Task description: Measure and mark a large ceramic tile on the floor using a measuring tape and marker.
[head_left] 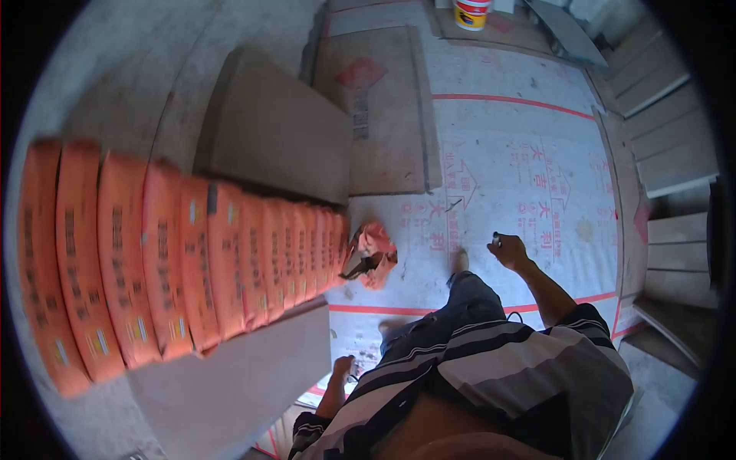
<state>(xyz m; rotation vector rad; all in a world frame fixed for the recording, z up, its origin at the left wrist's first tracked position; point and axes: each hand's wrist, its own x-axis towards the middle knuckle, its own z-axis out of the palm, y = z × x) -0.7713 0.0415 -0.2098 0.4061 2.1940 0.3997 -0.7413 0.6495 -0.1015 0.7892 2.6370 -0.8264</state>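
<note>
standing over the white floor sheet (502, 126) now, in blue jeans (475, 295) and a striped shirt (529, 356). carrying a small dark, shiny item (497, 240) in the right hand (512, 252), grip closed and pinching it, up over the right half of the sheet, in from its right edge. too small to make out any better. over to the left hand (343, 367): hanging low by the sheet's left edge, fingers folded in; cannot tell whether pinching anything or just curled. on, then, along that same left edge: seeing orange bags (230, 264) there, packed tight one against the next, with a crumpled orange wrapper (373, 253) just beside the end of the line. spotting a brown panel (276, 126) beyond the bags, a flat cardboard sheet (395, 115) next to it, lying over the left edge of the white one, and a grey board (253, 383) on the near side of the bags. out at the far edge: catching a white, red and yellow bucket (471, 14), then a dark slab (563, 34) by the far right corner, and pale panels (671, 107) ranged along the right edge.
</note>
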